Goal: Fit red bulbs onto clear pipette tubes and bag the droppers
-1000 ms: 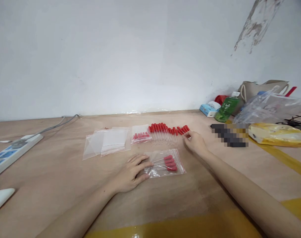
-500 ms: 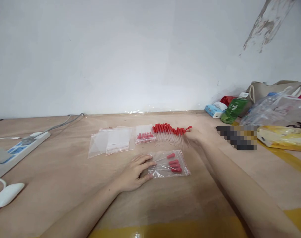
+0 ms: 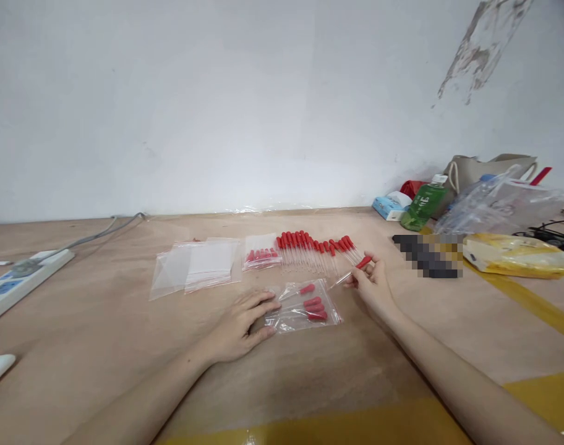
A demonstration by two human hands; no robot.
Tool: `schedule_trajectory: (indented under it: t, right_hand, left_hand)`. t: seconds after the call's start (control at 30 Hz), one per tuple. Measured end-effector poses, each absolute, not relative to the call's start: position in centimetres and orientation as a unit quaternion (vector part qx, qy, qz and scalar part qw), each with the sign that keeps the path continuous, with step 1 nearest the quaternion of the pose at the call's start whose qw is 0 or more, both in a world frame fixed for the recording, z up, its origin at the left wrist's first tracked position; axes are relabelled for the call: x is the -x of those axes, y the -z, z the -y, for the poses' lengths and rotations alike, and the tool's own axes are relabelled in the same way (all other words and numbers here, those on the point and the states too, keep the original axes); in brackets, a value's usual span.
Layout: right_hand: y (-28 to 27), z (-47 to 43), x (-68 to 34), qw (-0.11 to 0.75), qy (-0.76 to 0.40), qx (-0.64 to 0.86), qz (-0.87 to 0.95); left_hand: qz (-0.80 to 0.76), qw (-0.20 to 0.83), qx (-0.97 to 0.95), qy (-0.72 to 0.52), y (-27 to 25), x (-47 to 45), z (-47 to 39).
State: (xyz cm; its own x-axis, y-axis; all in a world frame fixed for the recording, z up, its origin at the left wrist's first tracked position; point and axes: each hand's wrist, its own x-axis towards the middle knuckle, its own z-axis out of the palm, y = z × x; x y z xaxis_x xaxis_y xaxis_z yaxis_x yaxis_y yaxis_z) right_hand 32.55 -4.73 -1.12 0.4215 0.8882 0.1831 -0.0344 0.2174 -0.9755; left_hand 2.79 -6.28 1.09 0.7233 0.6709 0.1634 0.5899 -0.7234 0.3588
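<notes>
My left hand [image 3: 239, 326] lies with fingers spread on the left end of a clear zip bag [image 3: 289, 318]. Inside that bag are several droppers with red rubber bulbs [image 3: 315, 303] and clear glass tubes. My right hand [image 3: 371, 287] pinches a single dropper [image 3: 363, 262] by its red bulb end, its tube pointing left to the bag's upper right corner. Behind the bag, a row of loose droppers [image 3: 303, 241] lies side by side, red bulbs toward the wall. To their left is a filled bag of droppers [image 3: 262, 254].
Flat zip bags [image 3: 210, 262] lie stacked at the left. A power strip [image 3: 29, 281] with a cable sits farther left. At the right are a green bottle [image 3: 423, 204], a tissue pack [image 3: 388, 207], a yellow packet [image 3: 516, 254] and plastic bags [image 3: 509, 201].
My right hand has come back from the right end of the dropper row toward the zip bag, with one dropper in it. My left hand stays on the bag. The view has shifted slightly right.
</notes>
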Motion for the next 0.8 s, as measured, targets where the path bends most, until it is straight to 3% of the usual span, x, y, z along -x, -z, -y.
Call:
schedule_trajectory:
  t: [0.27, 0.47, 0.63, 0.8]
  right_hand:
    - [0.9, 4.8, -32.8, 0.695, -0.315, 0.515, 0.391]
    - [1.2, 5.1, -31.6, 0.672, -0.396, 0.492, 0.388]
    - [1.1, 5.5, -30.9, 0.600, -0.509, 0.482, 0.386]
    - [1.5, 5.5, -31.2, 0.522, -0.476, 0.519, 0.481]
  left_hand:
    - [-0.352, 0.145, -0.914, -0.142, -1.2, -2.9, 6.4]
    - [-0.345, 0.138, -0.917, -0.145, -1.1, -2.8, 6.4]
    - [-0.342, 0.133, -0.918, -0.152, -0.8, -2.8, 6.3]
    - [-0.344, 0.135, -0.918, -0.148, -0.9, -2.8, 6.2]
